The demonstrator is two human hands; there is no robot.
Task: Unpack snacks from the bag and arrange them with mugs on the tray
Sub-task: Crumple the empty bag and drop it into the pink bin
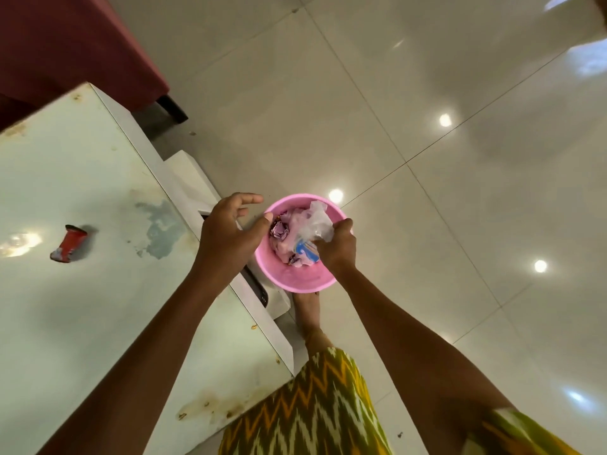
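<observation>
**Pink bin, clear bag, 2 hands over the floor**

1. Right hand (pixel 336 246): fingers curled and pressed together around a crumpled clear plastic bag (pixel 316 221), gripping its lower part. The loose top of the bag stands up just above the grip; a blue-and-white printed patch sits just left of the knuckles.

2. Pink plastic bin (pixel 297 280): round, standing on the tiled floor (pixel 427 142), directly beneath the right-hand grip. The held bag is inside its rim. Under and left of the grip lie crumpled wrappers (pixel 279 231), pinkish and purple; the exact kind cannot be told.

3. Left hand (pixel 230 231): fingers spread and holding nothing, thumb tip at the bin's left rim. Whether the thumb touches the rim cannot be told.

4. White glass-topped table (pixel 82 178): left of both hands, stained in places. A red snack packet (pixel 69 243) lies on it, crumpled, well apart from the left hand.

5. Bare foot (pixel 308 313): just below the bin, on the floor.

6. Yellow-green zigzag garment (pixel 312 412): between the 2 forearms, nearest the camera.
</observation>
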